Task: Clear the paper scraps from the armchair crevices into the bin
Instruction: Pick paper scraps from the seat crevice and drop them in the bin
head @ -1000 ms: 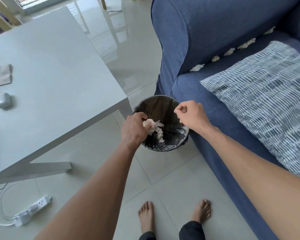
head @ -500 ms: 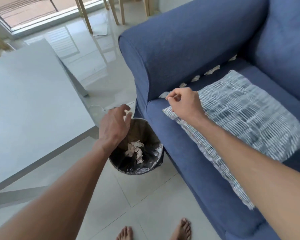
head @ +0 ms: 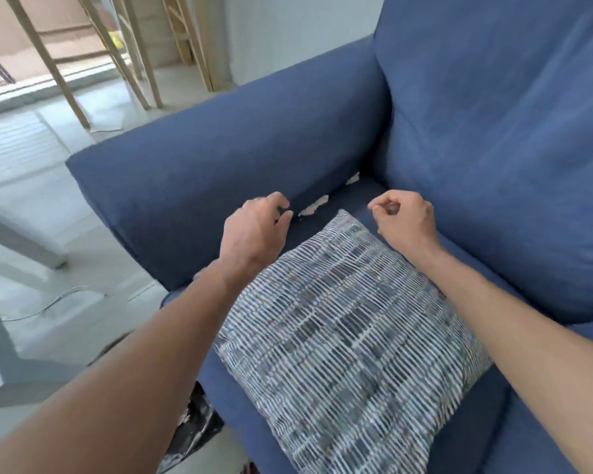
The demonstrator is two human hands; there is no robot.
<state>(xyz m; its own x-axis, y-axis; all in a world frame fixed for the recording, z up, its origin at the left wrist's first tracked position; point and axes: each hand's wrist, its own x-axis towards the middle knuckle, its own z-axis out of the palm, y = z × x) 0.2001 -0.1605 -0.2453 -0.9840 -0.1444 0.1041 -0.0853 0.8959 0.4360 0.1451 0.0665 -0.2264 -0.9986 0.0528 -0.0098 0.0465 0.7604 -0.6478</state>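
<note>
A blue armchair [head: 493, 131] fills the right of the view. White paper scraps lie in the crevice between its left armrest [head: 220, 159] and the seat: one scrap [head: 313, 205] just right of my left hand [head: 254, 234], another scrap [head: 352, 178] farther back by the backrest. My left hand hovers over the crevice with curled, parted fingers and holds nothing. My right hand [head: 404, 220] is above the seat's back, fingers curled with thumb and forefinger pinched; nothing shows in it. The bin [head: 199, 429] with its black liner peeks out under my left forearm.
A blue-and-white striped cushion [head: 343, 336] lies on the seat under both forearms. A grey table leg [head: 21, 248] stands at the left on the tiled floor, with a thin cable [head: 59, 299] beside it. Wooden chair legs [head: 127, 53] stand at the back.
My left hand let go of scraps into the bin, then both hands moved up and right to the armchair crevice. The view swung from the bin toward the seat.
</note>
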